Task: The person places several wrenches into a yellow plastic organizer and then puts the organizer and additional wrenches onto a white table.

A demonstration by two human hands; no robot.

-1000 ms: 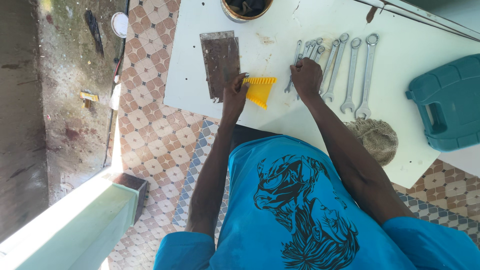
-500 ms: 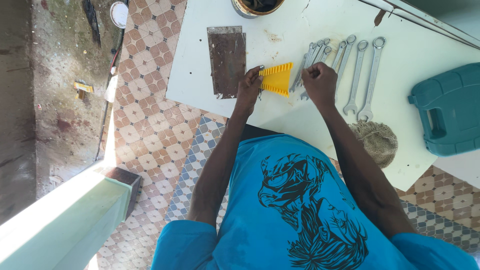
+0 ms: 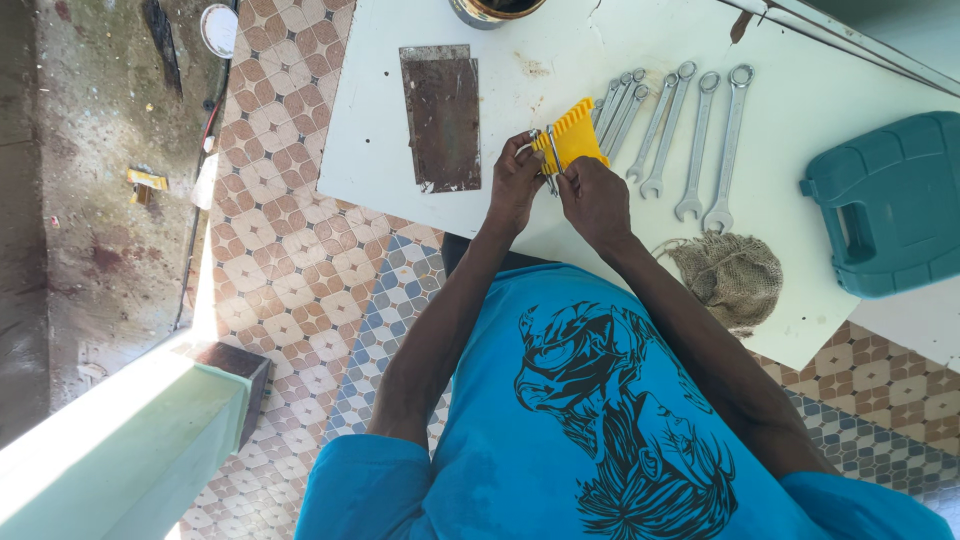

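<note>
Both my hands meet over the white table (image 3: 800, 110). My left hand (image 3: 515, 182) grips the near left edge of a yellow slotted wrench holder (image 3: 575, 135), lifted a little off the table. My right hand (image 3: 597, 197) pinches a small silver wrench (image 3: 549, 160) against the holder's near end. Several more silver wrenches lie in a row just right of the holder, the smaller ones (image 3: 620, 108) touching it and the larger ones (image 3: 700, 140) farther right.
A rusty metal plate (image 3: 442, 115) lies left of my hands. A round tin (image 3: 490, 10) stands at the far edge. A crumpled burlap cloth (image 3: 730, 275) and a teal plastic case (image 3: 890, 205) are at the right. Patterned floor tiles (image 3: 300, 250) lie below.
My right hand left the row of wrenches with a small wrench and came to the yellow holder. My left hand lifted the holder toward it. The view shifted slightly.
</note>
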